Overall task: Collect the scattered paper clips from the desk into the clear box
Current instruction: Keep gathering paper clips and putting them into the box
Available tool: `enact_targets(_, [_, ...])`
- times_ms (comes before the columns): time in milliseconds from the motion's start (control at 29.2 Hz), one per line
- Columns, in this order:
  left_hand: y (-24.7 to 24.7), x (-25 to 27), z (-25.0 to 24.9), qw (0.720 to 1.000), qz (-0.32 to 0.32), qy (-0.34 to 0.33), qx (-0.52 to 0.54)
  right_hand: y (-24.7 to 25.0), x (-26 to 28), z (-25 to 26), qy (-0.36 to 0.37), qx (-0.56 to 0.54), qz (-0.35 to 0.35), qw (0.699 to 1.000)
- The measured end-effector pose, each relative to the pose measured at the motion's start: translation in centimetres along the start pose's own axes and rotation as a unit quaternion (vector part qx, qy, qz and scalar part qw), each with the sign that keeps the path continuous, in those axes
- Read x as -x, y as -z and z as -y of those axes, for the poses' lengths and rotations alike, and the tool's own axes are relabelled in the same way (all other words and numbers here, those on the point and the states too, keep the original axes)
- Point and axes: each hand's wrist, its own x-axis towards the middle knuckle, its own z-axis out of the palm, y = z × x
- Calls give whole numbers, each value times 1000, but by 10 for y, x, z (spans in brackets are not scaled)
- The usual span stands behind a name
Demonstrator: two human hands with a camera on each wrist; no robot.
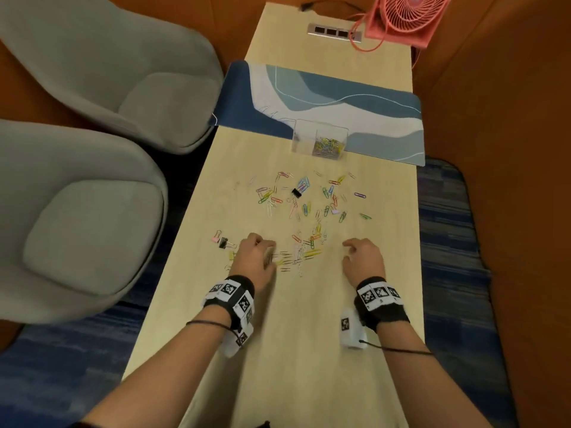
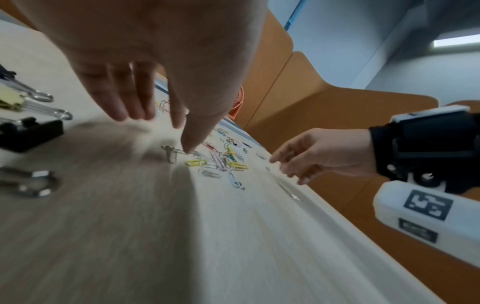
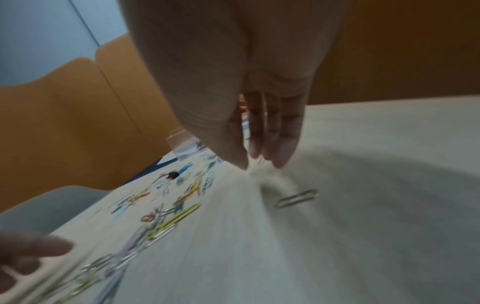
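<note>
Several coloured and silver paper clips (image 1: 309, 208) lie scattered over the middle of the pale wooden desk (image 1: 296, 335). The clear box (image 1: 319, 140) stands beyond them at the edge of the blue mat, with a heap of clips inside. My left hand (image 1: 259, 245) is low over the near-left clips, fingers pointing down; its thumb tip (image 2: 188, 148) touches the desk beside a silver clip (image 2: 170, 153). My right hand (image 1: 352, 248) hovers at the near right with straight fingers (image 3: 281, 152), holding nothing. A single silver clip (image 3: 296, 198) lies just below it.
Black, pink and yellow binder clips (image 1: 223, 242) lie left of my left hand, and one black binder clip (image 1: 296, 193) sits among the paper clips. A blue desk mat (image 1: 324, 100), a pink fan (image 1: 408, 17) and a socket strip (image 1: 333, 32) are farther back. Two grey chairs (image 1: 92, 211) stand left.
</note>
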Motion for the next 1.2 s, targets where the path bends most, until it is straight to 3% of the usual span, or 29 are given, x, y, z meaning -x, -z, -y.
enact_targets(68, [0, 5, 2, 998, -35, 27, -50, 6, 9, -18, -76, 29, 16, 997])
enact_targets(137, [1, 6, 4, 991, -63, 39, -114, 2, 18, -28, -103, 29, 37, 994])
enact_targets(308, [16, -9, 24, 973, -138, 119, -139, -23, 29, -19, -57, -84, 5, 995])
enact_targets(445, [24, -13, 43, 971, -79, 100, -203, -42, 27, 17, -1, -135, 19, 991])
enact_targets(581, [13, -1, 25, 967, -71, -9, -245, -47, 14, 43, 33, -167, 67, 983])
enact_targets(684, [-4, 8, 7, 975, -9, -96, -201, -35, -5, 39, 4, -149, -2, 989])
enact_targets(753, [-15, 10, 0, 981, 40, -101, -162, -28, -16, 32, 16, -84, -31, 996])
enact_targets(855, [-25, 10, -6, 986, 71, -91, -117, -28, -24, 27, 78, -8, -7, 997])
enact_targets(1026, [-30, 6, -11, 994, 59, -81, -47, -37, -13, 25, 176, 8, 35, 984])
enact_targets(1197, [-30, -6, -12, 991, 54, -110, -48, -29, 0, 16, 131, -61, 28, 989])
